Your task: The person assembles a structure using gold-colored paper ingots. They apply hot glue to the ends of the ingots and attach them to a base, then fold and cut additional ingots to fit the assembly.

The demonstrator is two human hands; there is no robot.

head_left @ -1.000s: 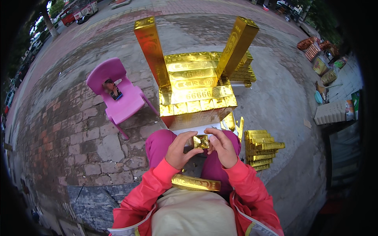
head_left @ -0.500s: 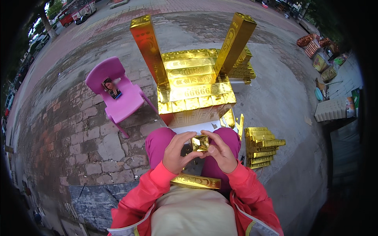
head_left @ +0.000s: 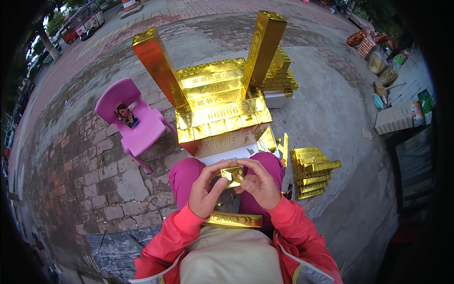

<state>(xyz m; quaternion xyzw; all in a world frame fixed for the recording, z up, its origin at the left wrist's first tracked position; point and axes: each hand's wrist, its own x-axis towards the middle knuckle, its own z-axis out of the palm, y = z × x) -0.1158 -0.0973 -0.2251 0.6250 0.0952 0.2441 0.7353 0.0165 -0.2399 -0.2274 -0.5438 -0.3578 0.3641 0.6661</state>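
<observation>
Above my knees I hold a small shiny gold paper box (head_left: 232,177) end-on, its folded foil end facing up at me. The fingers of my left hand (head_left: 204,190) wrap its left and far sides, with the thumb beside the near left corner. My right hand (head_left: 263,187) grips the far right edge, its thumb bent close to the right side. How far the box reaches below my hands is hidden. A long printed gold box (head_left: 234,220) lies across my lap, touching neither hand.
Ahead stands a big stack of gold boxes (head_left: 222,116) with two upright gold columns (head_left: 161,66). Stepped gold bars (head_left: 312,173) sit on the ground to the right. At left is a pink plastic chair (head_left: 142,132) holding a phone-like dark rectangle (head_left: 126,115). Bags (head_left: 378,61) lie far right.
My left thumb has moved up nearer the box's end, and my right fingers have shifted along its far edge. The whole view has swung slightly, moving the stack leftward in the picture.
</observation>
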